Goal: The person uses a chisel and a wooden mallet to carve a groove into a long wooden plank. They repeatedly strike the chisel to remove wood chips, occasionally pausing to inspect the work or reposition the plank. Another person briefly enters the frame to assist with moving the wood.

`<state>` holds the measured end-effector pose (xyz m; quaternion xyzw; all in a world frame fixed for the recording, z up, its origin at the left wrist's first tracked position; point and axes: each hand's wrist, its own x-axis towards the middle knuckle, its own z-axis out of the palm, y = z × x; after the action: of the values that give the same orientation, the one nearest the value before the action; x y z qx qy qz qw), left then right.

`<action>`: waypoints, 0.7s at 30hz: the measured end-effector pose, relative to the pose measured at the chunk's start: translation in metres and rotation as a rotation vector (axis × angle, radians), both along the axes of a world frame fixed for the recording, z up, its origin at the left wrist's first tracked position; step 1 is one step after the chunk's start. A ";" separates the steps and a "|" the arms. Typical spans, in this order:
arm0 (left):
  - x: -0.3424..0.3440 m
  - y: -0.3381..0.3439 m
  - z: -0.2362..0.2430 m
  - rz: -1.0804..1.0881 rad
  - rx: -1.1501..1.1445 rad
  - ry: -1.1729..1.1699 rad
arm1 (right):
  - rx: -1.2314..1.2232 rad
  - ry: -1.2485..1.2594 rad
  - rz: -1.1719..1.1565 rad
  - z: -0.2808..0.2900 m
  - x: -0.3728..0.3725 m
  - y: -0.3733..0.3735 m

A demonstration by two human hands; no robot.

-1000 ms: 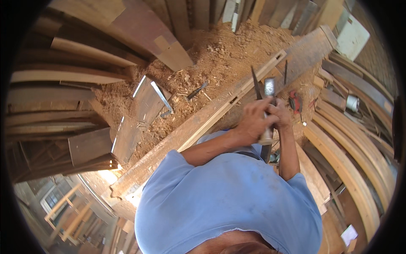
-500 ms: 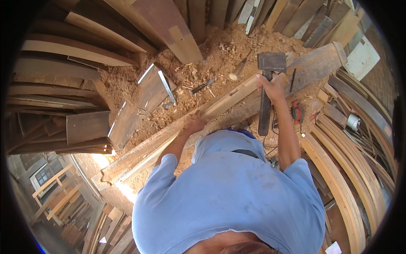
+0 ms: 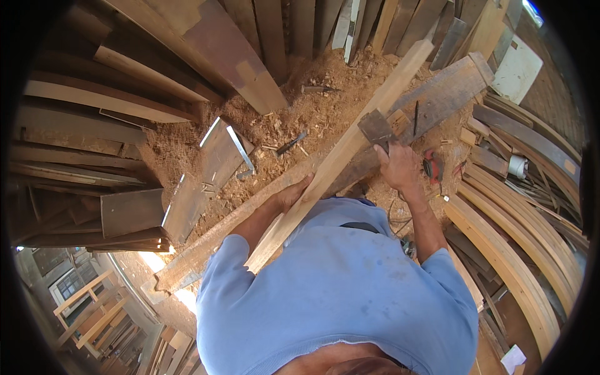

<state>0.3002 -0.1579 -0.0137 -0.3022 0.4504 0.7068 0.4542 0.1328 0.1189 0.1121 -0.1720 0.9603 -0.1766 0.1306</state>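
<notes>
A long, pale wooden beam point(image 3: 369, 122) runs diagonally across the view, from near my left sleeve up to the far right. My left hand point(image 3: 294, 192) is closed on the beam's left side, partly hidden behind it. My right hand point(image 3: 400, 165) grips a mallet point(image 3: 375, 129) close below its dark, blocky head; most of the handle is hidden by the hand. The mallet's head overlaps the beam's right edge in view; I cannot tell whether they touch. Under the beam lies a broad, worn plank point(image 3: 447, 90).
Wood shavings cover the ground, with a chisel point(image 3: 292, 143) and a metal square point(image 3: 240, 150) on the left. A thin dark rod point(image 3: 416, 117) lies on the plank. A red power tool point(image 3: 432, 166) sits right of my hand. Boards point(image 3: 512, 269) stand around the sides.
The beam has swung to a steeper angle, its far end moving farther away. My right hand has brought the mallet down and left, and its handle no longer shows below the hand.
</notes>
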 end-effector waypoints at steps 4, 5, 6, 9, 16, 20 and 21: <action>-0.007 0.005 0.001 0.041 -0.019 -0.034 | -0.272 0.126 -0.046 0.016 0.005 -0.010; -0.003 0.006 -0.001 0.042 0.035 -0.054 | -0.365 0.207 -0.043 0.017 0.008 -0.014; 0.003 0.007 -0.006 0.044 0.090 -0.073 | -0.224 0.088 -0.006 0.014 0.005 -0.017; -0.010 0.009 0.010 0.140 0.003 0.001 | -0.013 -0.037 0.042 0.009 -0.019 -0.022; 0.001 0.006 -0.018 0.124 -0.012 -0.006 | 0.099 -0.079 0.072 -0.015 -0.017 -0.045; 0.012 -0.001 -0.011 0.102 -0.029 0.018 | -0.186 0.145 0.063 -0.025 -0.015 -0.048; 0.019 -0.002 -0.017 0.056 0.002 -0.046 | -0.089 0.034 0.066 -0.029 -0.013 -0.049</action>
<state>0.3187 -0.1596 -0.0311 -0.3303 0.4307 0.7125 0.4447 0.1202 0.0699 0.0833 -0.2124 0.9473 -0.2119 0.1121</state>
